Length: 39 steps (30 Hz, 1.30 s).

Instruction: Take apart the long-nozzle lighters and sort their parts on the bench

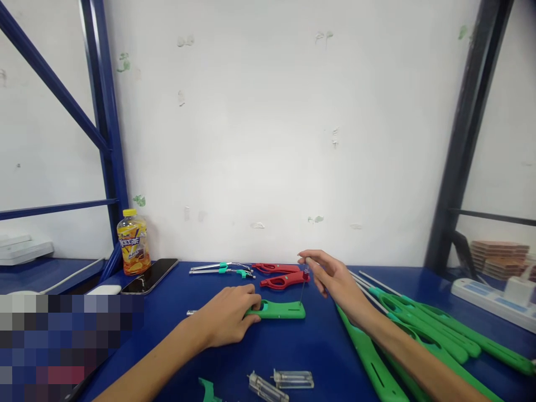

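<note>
My left hand (pixel 229 315) is closed round the front part of a green long-necked lighter (pixel 281 310) that lies on the blue table. The lighter's metal tip pokes out to the left of my wrist. My right hand (pixel 330 274) grips the handle of a small screwdriver (pixel 306 270) between thumb and fingers. Its thin shaft slants down to the right end of the green lighter's body, and the tip appears to touch it there. Behind the lighter lie red lighter housings (pixel 282 281) and metal lighter tubes with teal triggers (pixel 224 269).
Several green lighters (pixel 431 326) are piled at the right, partly under my right forearm. Clear fuel tanks (pixel 293 379) and a teal trigger piece (pixel 208 391) lie at the front. A drink bottle (pixel 134 245), a phone (pixel 151 276) and a power strip (pixel 494 298) stand around the edges.
</note>
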Each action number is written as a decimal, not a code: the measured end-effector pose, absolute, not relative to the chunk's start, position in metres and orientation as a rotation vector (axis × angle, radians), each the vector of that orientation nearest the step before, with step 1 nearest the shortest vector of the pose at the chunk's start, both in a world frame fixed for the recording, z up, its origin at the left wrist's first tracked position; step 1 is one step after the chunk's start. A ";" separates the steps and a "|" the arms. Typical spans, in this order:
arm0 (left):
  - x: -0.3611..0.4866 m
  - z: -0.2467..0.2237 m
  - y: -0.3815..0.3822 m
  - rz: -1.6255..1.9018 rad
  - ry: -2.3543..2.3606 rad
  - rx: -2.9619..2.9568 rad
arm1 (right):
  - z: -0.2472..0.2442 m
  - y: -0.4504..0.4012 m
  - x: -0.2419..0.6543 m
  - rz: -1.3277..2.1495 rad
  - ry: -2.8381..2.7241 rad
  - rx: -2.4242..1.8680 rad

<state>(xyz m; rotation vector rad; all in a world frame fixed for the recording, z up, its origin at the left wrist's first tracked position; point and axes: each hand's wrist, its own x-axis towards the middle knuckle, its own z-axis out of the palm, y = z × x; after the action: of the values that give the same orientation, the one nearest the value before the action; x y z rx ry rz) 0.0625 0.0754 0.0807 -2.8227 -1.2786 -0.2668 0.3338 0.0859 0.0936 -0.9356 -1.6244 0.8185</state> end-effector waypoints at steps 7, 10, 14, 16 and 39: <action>0.062 0.078 0.077 -0.292 -1.260 -2.823 | 0.091 0.087 0.334 0.692 -1.684 -1.008; 0.061 0.078 0.077 -0.285 -1.238 -2.813 | 0.092 0.088 0.334 0.595 -1.733 -0.965; 0.062 0.078 0.075 -0.272 -1.220 -2.813 | 0.092 0.089 0.335 0.631 -1.696 -0.889; 0.062 0.079 0.075 -0.260 -1.217 -2.815 | 0.091 0.090 0.335 0.644 -1.723 -0.911; 0.062 0.076 0.075 -0.271 -1.241 -2.797 | 0.081 0.094 0.347 0.368 -2.304 -1.427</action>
<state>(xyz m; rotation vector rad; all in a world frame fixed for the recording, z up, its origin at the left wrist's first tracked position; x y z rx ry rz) 0.0624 0.0750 0.0764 -2.7973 -1.2410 -0.2714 0.3470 0.0945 0.0806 -1.4274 -2.3039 0.3680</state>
